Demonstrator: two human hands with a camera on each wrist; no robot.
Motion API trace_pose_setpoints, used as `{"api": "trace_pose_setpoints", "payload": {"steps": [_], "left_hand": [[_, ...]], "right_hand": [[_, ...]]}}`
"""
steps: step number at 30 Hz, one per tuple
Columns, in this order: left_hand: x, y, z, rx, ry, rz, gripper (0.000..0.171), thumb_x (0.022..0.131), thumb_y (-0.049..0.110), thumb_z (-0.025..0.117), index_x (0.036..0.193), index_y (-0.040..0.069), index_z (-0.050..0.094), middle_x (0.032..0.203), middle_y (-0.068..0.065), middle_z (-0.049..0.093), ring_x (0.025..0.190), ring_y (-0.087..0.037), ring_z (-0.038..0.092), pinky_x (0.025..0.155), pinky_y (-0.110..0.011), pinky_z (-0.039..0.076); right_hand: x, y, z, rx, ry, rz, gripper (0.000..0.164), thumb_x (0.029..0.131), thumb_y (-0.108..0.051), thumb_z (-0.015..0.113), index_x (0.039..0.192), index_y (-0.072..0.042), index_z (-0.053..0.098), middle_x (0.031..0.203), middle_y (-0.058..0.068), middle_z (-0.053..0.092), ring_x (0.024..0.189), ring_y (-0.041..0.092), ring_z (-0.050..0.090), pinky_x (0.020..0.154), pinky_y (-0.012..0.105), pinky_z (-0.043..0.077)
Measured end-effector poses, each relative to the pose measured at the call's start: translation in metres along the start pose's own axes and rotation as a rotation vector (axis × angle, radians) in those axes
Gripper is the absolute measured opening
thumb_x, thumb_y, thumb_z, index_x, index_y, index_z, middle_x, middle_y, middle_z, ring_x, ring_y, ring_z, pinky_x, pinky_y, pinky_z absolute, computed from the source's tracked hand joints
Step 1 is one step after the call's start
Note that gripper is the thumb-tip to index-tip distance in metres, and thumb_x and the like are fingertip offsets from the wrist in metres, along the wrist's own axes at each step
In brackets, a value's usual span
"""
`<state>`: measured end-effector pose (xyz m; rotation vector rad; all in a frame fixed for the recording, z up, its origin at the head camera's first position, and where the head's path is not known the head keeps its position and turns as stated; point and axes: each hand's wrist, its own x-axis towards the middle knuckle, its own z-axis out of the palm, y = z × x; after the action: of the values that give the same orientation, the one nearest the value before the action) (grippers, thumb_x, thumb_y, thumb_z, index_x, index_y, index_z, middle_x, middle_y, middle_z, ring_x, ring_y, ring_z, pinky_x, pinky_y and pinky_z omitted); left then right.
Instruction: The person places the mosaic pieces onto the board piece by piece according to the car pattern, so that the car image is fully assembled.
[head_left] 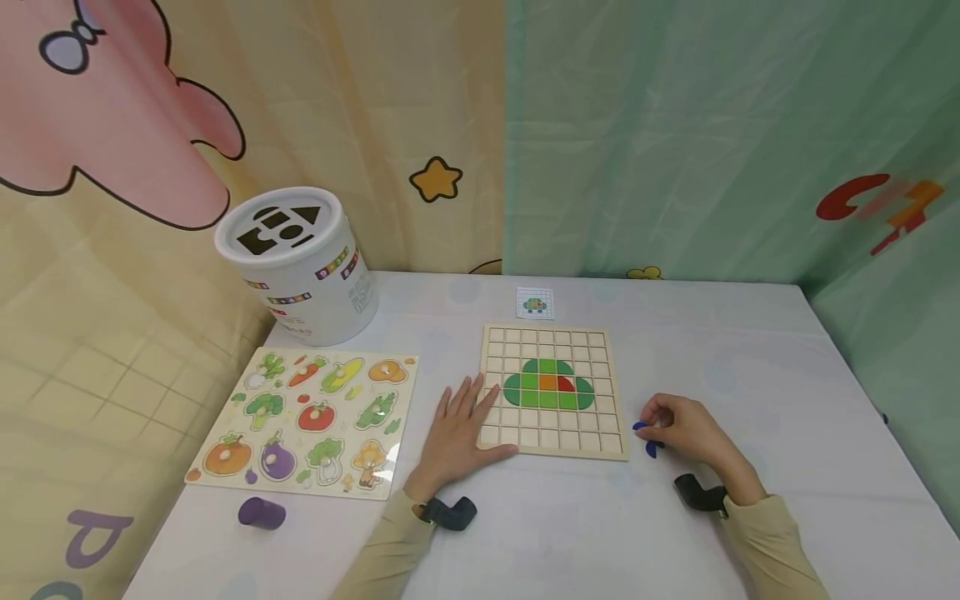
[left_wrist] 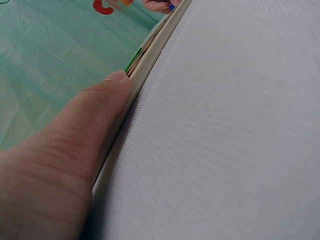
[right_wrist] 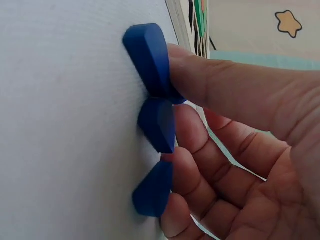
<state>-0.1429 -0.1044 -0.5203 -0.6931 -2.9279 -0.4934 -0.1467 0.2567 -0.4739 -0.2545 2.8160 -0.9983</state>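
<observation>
A wooden grid board [head_left: 552, 442] lies on the table, with green, orange and red pieces [head_left: 548, 384] set in its middle squares. My left hand [head_left: 461, 433] rests at the board's lower left corner, fingers spread and straight. Its thumb [left_wrist: 102, 102] lies along the board's near edge in the left wrist view. To the right of the board, my right hand [head_left: 686, 427] has its fingers curled at several small blue pieces with rounded edges. In the right wrist view the thumb and fingers pinch a blue piece [right_wrist: 150, 57]; other blue pieces [right_wrist: 157, 125] lie against the fingertips.
A small picture card [head_left: 535, 303] lies beyond the board. On the left are a vegetable puzzle board [head_left: 348, 454], a white bucket [head_left: 322, 292] with shaped holes in its lid, and a purple cylinder [head_left: 262, 513]. Curtains [head_left: 652, 150] hang behind the table.
</observation>
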Motion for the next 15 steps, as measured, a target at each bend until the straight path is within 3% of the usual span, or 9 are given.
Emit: {"api": "trace_pose_setpoints", "payload": {"steps": [7,15], "left_hand": [[0.0,0.001,-0.001,-0.01,-0.003,-0.002,0.093,0.079,0.073,0.052,0.15,0.017,0.029,0.157,-0.007,0.014,0.143,-0.025,0.007,0.114,-0.046,0.002],[0.0,0.0,0.0,-0.006,-0.002,0.0,0.094,0.079,0.073,0.051,0.151,0.017,0.028,0.157,-0.007,0.014,0.143,-0.025,0.007,0.114,-0.045,0.001]], "right_hand": [[0.002,-0.003,0.001,0.013,0.003,-0.017,0.018,0.076,-0.006,0.078,0.082,-0.007,0.061,0.071,-0.001,0.054,0.064,0.016,0.047,0.052,0.026,0.038],[0.008,-0.018,0.008,0.014,0.074,-0.107,0.012,0.079,-0.008,0.076,0.088,-0.005,0.068,0.07,-0.005,0.057,0.061,0.013,0.048,0.051,0.025,0.04]]}}
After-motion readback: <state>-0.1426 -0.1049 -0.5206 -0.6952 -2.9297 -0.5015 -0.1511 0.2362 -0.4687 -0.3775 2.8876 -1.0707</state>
